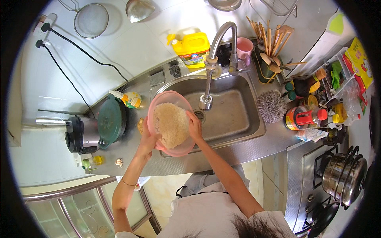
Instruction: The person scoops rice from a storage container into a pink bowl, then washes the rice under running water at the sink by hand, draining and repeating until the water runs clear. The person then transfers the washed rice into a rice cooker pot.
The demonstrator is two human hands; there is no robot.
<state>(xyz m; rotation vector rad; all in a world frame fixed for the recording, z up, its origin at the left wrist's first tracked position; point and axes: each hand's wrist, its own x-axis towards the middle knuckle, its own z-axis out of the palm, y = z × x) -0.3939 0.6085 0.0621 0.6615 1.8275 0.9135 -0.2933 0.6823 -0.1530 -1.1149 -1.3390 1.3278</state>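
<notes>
A pink plastic bowl (150,102) with uncooked rice (172,125) in it is held over the left part of a stainless steel sink (235,104). My left hand (148,138) grips its left rim, the thumb over the edge near the rice. At the bowl's right side, my right hand (194,126) has its fingers along the rim. Just right of the bowl hangs the end of the curved metal faucet (206,102), and no water stream shows from it. The sink drain (200,116) is partly visible beside my right hand. Whether water is in the bowl, I cannot tell.
Left on the counter stand a spray bottle (131,99), a green lidded pan (110,122), an electric cooker (82,134) and garlic (119,162). Behind the sink are a yellow jug (193,49) and pink mug (244,49). Right are sauce bottles (306,116) and a pot on the stove (342,178).
</notes>
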